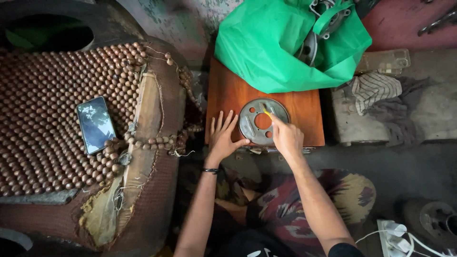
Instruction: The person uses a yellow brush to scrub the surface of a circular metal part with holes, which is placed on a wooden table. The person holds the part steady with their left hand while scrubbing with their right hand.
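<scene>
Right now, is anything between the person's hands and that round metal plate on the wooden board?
Nothing visible. The left hand lies flat on the wooden board, thumb touching the round metal plate at its left edge. The right hand rests over the plate's right side, pressing a small yellow tool onto it. The green bag sits behind.

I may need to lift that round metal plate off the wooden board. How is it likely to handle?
The round metal plate looks thin and rigid, so it probably stays stiff. Lying flat on the wooden board, it likely slides rather than rolls; the left hand steadies its edge. Its holes offer grip, but it is probably heavy for its size. The right hand holds a yellow tool.
</scene>
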